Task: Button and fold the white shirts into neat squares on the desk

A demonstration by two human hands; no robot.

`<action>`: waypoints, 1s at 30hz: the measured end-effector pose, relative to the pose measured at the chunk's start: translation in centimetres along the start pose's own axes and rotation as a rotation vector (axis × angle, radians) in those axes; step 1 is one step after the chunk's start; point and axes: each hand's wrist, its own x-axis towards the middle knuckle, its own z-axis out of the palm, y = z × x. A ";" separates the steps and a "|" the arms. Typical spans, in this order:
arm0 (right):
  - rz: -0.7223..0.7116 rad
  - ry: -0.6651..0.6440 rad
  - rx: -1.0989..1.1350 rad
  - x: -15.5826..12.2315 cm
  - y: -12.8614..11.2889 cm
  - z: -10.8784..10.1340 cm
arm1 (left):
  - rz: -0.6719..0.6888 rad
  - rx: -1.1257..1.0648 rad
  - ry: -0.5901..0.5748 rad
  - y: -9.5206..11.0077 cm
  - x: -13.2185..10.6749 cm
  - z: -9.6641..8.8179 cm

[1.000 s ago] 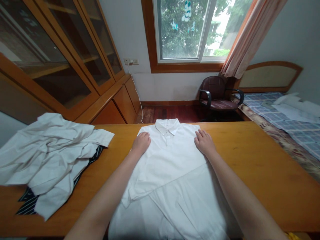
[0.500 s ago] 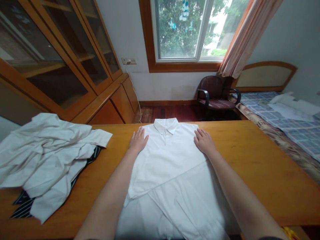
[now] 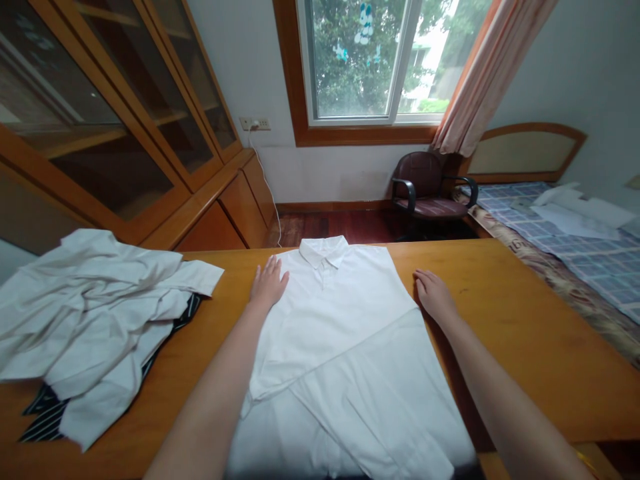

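While a white cloth shirt [image 3: 333, 320] reaches the brown wooden tabletop's [image 3: 525, 333] far edge, left hand [image 3: 269, 287] and right hand [image 3: 436, 298] grip nothing.

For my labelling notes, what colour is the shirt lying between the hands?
The shirt is white; the head view shows it best.

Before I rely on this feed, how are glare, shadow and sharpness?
Head view: the window glares, partly washed out at right; the cabinet shows reflections and leans, likely lens distortion; the white shirt reads clearly at the collar, but its near end looks dim and soft, with shadow along its right edge.
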 end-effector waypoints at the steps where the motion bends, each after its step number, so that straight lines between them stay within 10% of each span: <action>1: -0.015 0.004 0.053 -0.4 0.0 -0.3 | 0.007 -0.020 0.026 -0.4 0.0 0.1; 9: -0.151 -0.163 0.236 -4.8 -1.3 -3.0 | 0.105 -0.261 0.266 -0.3 -1.4 -1.7; 20: -0.138 -0.034 0.073 -5.4 -3.2 -2.1 | -0.017 -0.357 -0.203 1.9 -10.3 -5.7; 30: -0.079 0.016 -0.121 -5.7 -4.2 -2.0 | -0.026 -0.428 -0.362 0.1 -11.3 -6.1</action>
